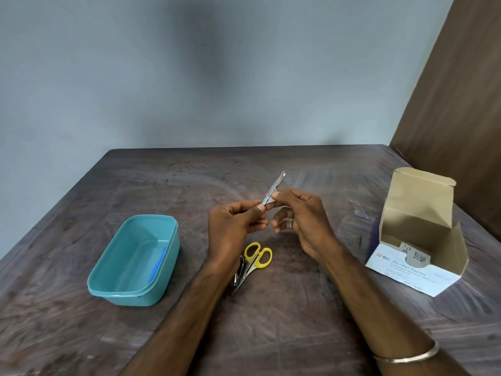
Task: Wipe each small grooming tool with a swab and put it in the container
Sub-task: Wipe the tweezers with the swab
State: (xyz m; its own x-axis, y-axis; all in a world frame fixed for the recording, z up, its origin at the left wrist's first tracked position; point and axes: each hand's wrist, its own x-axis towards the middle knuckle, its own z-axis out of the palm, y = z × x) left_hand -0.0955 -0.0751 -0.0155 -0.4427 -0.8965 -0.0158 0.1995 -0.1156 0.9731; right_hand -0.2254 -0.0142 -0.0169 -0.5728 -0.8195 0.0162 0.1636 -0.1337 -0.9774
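My left hand (238,226) pinches the lower end of a thin metal tool, tweezers or a nail file (276,185), which points up and away above the table. Fingertips of my right hand (301,218) press a small pale swab (271,206) against the tool's lower part. A teal plastic container (108,283) stands open at the left, with a blue tool (160,263) lying inside along its right wall. Small yellow-handled scissors (259,257) and a metal nail clipper (240,271) lie on the table just below my hands.
An open white box of alcohol swabs (412,272) stands at the right with its flap raised and packets inside. The dark wooden table (284,321) meets a grey wall at the back and a brown panel at the right.
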